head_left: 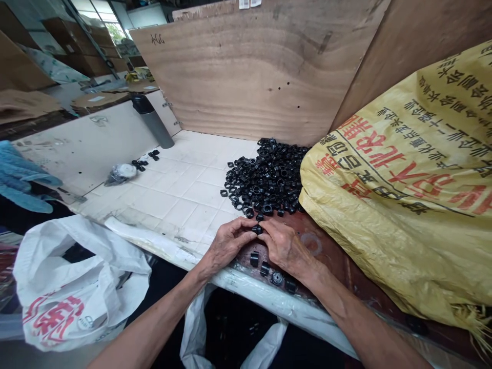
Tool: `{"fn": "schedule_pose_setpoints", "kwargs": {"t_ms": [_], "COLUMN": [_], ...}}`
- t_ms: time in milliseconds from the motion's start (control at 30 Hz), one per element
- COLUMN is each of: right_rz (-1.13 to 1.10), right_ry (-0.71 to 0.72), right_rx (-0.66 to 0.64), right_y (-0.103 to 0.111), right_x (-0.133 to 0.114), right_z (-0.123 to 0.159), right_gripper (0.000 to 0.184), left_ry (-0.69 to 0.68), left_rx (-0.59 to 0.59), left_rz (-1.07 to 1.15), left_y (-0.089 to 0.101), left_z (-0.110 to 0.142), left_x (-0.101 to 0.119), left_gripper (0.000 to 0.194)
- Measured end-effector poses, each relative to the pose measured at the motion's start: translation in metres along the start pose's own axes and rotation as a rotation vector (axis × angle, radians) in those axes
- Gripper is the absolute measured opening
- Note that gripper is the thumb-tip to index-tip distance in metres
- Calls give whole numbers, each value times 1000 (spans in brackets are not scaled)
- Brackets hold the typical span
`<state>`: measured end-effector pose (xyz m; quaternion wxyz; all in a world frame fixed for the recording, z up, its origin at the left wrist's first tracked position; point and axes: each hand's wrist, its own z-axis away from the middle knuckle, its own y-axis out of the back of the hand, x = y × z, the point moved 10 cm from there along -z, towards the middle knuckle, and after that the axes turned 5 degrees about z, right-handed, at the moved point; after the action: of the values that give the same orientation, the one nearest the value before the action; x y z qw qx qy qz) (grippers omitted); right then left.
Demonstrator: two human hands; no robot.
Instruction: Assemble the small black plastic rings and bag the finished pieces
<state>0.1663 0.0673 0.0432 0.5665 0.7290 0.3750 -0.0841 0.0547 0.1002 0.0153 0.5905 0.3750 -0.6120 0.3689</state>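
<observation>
Close to the front edge of the work surface, my left hand (230, 239) and my right hand (282, 242) meet at the fingertips. Between them they pinch a small black plastic fitting (257, 229). Just beyond my fingers spreads a heap of small black plastic rings (274, 174). Nearer to me, a short row of larger black fittings lies on the dark red-brown sheet, among them one cylinder (254, 259) and one showing its round ribbed end (276, 278). The fitting's finer details are hidden by my fingers.
A yellow woven sack (400, 179) bulges over the right side. A grey bottle (154, 122) leans at the back left, near a small clear bag (121, 174). A white plastic bag (82, 282) hangs at left below a blue glove (25, 177). Wooden boards (253, 77) wall the back.
</observation>
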Motion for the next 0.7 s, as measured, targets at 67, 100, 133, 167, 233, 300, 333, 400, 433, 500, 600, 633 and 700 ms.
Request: {"fn": "schedule_pose_setpoints", "kwargs": {"t_ms": [67, 100, 133, 167, 233, 300, 333, 400, 433, 500, 600, 633, 700], "right_rz": [-12, -20, -18, -2, 75, 184, 232, 278, 257, 123, -78, -101, -78], "right_ry": [20, 26, 22, 8, -32, -45, -37, -32, -58, -115, -84, -50, -29], "right_rx": [41, 60, 69, 66, 27, -33, -65, -92, -69, 29, 154, 167, 163], "right_y": [3, 5, 6, 7, 5, 1, -2, -5, -2, 7, 16, 17, 16], "right_x": [-2, -3, -3, -3, -2, -3, -5, -6, -4, 0, -1, -3, -3], "right_z": [0, -1, -1, -1, -2, -2, -2, -1, -2, -2, -2, -2, -2], "right_gripper": [21, 20, 17, 15, 22, 27, 27, 25, 23, 16, 10, 9, 11], "left_ry": [-17, -34, -56, -83, -138, -184, -195, -180, -152, -70, 21, 29, 18], "left_rx": [11, 13, 15, 15, 11, 0, -6, -11, -6, 19, 52, 55, 50], "left_rz": [2, -6, -19, -37, -91, -138, -149, -130, -100, -9, 98, 110, 107], "left_y": [1, 1, 1, 1, 1, 0, -1, -2, -1, 1, 5, 5, 5], "left_z": [0, 0, 0, 0, 1, 2, 2, 3, 3, 2, 3, 3, 2], "left_x": [2, 3, 5, 7, 13, 18, 19, 19, 17, 9, -3, -5, -5], "left_gripper": [24, 23, 23, 23, 22, 21, 20, 19, 20, 23, 26, 27, 27]}}
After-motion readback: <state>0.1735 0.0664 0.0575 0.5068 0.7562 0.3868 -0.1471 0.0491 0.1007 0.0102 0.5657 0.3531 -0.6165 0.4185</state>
